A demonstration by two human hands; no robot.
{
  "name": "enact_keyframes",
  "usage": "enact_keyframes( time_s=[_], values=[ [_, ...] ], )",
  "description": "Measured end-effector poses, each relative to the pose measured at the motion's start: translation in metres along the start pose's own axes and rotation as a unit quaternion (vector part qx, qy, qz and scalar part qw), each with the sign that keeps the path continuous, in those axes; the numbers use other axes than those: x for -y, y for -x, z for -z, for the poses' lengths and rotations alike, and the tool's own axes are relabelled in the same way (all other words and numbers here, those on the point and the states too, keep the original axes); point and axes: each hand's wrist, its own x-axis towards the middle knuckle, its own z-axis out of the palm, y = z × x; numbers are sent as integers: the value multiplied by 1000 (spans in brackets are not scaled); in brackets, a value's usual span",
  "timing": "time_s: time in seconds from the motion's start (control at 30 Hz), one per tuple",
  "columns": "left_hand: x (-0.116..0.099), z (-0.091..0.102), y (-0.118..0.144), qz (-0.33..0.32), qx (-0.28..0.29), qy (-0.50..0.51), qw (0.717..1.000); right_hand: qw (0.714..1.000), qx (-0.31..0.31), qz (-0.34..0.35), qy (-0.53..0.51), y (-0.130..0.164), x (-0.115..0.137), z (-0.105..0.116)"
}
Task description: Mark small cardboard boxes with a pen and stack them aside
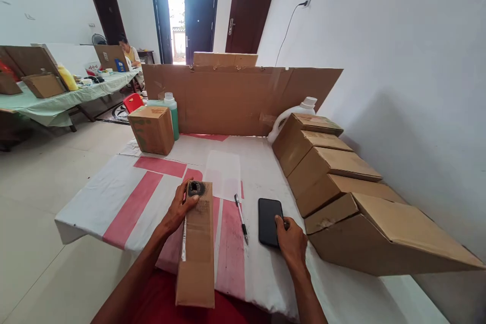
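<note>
A long, narrow cardboard box [197, 258] lies lengthwise in front of me, its near end over the table edge. My left hand [180, 210] grips its far left side, thumb on top beside a hole ringed in black. To the right, a black smartphone [269, 223] lies flat on the cloth. My right hand [292, 240] is closed at the phone's right edge, with the thumb over it and the other fingers curled and partly hidden. Between box and phone rests a pen [241, 218] with a black grip, touched by neither hand.
Several cardboard boxes [355, 162] line the table's right side by the wall. A white jug [292, 114] stands behind them. At the back left are a carton [154, 129] and a green bottle [172, 116]. A cardboard panel [228, 101] borders the far edge. A person [131, 53] sits farther off.
</note>
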Motion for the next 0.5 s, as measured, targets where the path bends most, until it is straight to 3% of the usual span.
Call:
enact_keyframes(
  time_s=[0.23,0.3,0.37,0.43,0.5],
  values=[
    [26,2,-17,5,-59,-12,998,992,-31,68,99,9,-12,-3],
    [33,4,-8,11,-83,-9,996,986,-63,113,101,20,-10,-6],
    [41,5,14,15,-113,-9,993,974,-66,202,79,43,-6,-17],
    [47,5,46,24,-129,-20,991,947,8,318,37,78,-3,-36],
    [47,8,82,43,-111,-38,992,897,142,419,-1,117,1,-57]
  ],
)
